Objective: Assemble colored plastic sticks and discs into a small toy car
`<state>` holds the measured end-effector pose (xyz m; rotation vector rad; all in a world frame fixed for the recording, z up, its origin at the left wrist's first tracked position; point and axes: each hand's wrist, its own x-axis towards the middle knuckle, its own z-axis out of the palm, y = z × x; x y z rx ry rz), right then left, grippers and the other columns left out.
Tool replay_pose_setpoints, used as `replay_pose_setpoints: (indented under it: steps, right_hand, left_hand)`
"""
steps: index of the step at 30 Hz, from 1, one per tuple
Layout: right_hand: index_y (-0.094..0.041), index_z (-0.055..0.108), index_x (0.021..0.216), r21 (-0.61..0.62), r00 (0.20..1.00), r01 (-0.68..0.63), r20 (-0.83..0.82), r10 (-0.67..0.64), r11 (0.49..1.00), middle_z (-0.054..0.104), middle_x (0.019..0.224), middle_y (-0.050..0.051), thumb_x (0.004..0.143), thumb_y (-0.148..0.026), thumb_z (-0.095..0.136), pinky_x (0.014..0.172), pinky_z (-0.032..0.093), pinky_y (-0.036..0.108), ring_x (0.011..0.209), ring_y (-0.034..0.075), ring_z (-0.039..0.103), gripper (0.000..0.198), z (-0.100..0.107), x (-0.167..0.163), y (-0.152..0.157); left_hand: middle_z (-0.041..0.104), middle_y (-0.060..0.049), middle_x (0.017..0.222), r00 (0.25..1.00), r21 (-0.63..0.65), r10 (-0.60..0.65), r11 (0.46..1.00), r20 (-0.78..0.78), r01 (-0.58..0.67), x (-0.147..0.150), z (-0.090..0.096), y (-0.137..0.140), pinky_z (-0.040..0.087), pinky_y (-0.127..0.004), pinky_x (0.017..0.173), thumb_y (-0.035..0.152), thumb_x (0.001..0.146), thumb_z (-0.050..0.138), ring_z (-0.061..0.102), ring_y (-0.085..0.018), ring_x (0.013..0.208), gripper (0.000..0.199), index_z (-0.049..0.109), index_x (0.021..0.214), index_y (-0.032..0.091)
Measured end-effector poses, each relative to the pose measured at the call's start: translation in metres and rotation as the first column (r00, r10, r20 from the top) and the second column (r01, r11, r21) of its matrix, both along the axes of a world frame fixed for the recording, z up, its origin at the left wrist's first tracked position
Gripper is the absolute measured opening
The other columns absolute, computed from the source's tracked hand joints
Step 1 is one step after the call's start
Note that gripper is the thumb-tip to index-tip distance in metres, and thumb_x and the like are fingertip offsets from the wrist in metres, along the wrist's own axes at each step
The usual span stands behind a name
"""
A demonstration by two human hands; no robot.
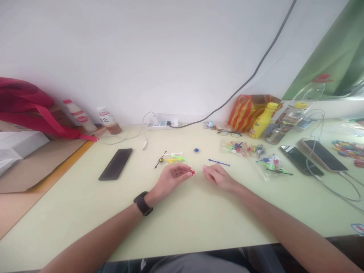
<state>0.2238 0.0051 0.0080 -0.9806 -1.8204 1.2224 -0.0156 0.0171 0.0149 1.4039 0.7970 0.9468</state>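
Observation:
My left hand (175,176), with a black watch (143,203) on its wrist, pinches a small red plastic piece (192,172) between thumb and fingertips. Facing it across a small gap, my right hand (218,177) is closed, thumb against the fingers; whatever it may hold is hidden. A blue arrow-shaped spinner pointer (219,162) lies just beyond the right hand. Behind both hands sits a small round blue piece (196,150). Black, white and yellow spinner pieces (170,160) lie in a group beyond my left hand.
Clear bags of coloured spinner parts (233,147) lie at the right, near two phones (301,160) with charging cables. A black phone (115,164) lies left. Along the wall stand bottles (109,120), a power strip (162,125), glasses (229,133) and a striped bag (241,113).

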Motion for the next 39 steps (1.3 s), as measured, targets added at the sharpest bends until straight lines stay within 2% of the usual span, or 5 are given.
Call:
replay_pose_setpoints:
  steps: [10, 16, 27, 34, 39]
  right_hand:
    - [-0.021, 0.061, 0.081, 0.164, 0.955, 0.276, 0.063, -0.290, 0.947, 0.059, 0.071, 0.000, 0.095, -0.049, 0.062, 0.060, 0.040, 0.029, 0.064, 0.016, 0.051, 0.031, -0.001, 0.015, 0.019]
    - [-0.023, 0.065, 0.084, 0.427, 0.721, 0.390, 0.409, -0.559, 0.816, 0.066, 0.075, 0.001, 0.088, -0.029, 0.061, 0.063, 0.037, 0.030, 0.068, 0.018, 0.056, 0.009, -0.006, 0.048, 0.036]
    - [-0.022, 0.062, 0.087, 0.432, 0.554, 0.353, 0.619, -0.557, 0.830, 0.071, 0.088, 0.002, 0.076, -0.016, 0.063, 0.065, 0.034, 0.029, 0.079, 0.019, 0.060, 0.013, -0.005, 0.053, 0.034]
    - [-0.022, 0.066, 0.093, 0.428, 0.648, 0.265, 0.584, -0.488, 0.864, 0.070, 0.090, 0.003, 0.081, -0.007, 0.054, 0.067, 0.038, 0.030, 0.079, 0.019, 0.061, 0.023, -0.013, 0.057, 0.037]
    - [-0.021, 0.067, 0.107, 0.441, 0.722, 0.249, 0.509, -0.469, 0.862, 0.070, 0.105, 0.008, 0.090, -0.008, 0.047, 0.079, 0.044, 0.033, 0.093, 0.022, 0.064, 0.028, -0.016, 0.053, 0.037]
  left_hand:
    - [0.079, -0.011, 0.108, 0.999, -0.033, 0.038, 0.999, -0.001, -0.038, -0.002, -0.001, 0.003, 0.060, -0.038, 0.090, 0.040, 0.085, 0.083, 0.074, -0.024, 0.099, 0.032, 0.076, 0.107, 0.018]
    - [0.077, -0.013, 0.118, 0.996, -0.103, 0.078, 0.992, 0.046, -0.073, -0.006, -0.005, 0.008, 0.058, -0.040, 0.095, 0.044, 0.091, 0.077, 0.074, -0.025, 0.105, 0.037, 0.075, 0.118, 0.019]
    - [0.075, -0.019, 0.124, 0.980, -0.355, 0.070, 0.935, 0.186, 0.000, -0.004, 0.000, 0.012, 0.054, -0.047, 0.104, 0.062, 0.093, 0.063, 0.072, -0.034, 0.114, 0.054, 0.077, 0.111, 0.012]
    - [0.074, -0.011, 0.112, 0.962, 0.127, 0.030, 0.992, -0.273, 0.005, -0.002, -0.014, 0.002, 0.060, -0.040, 0.087, 0.042, 0.088, 0.078, 0.073, -0.026, 0.098, 0.031, 0.073, 0.108, 0.019]
    - [0.071, -0.010, 0.117, 0.876, 0.544, 0.110, 0.818, -0.470, 0.189, -0.007, -0.002, -0.008, 0.051, -0.046, 0.102, 0.032, 0.089, 0.073, 0.064, -0.030, 0.113, 0.027, 0.073, 0.115, 0.025]
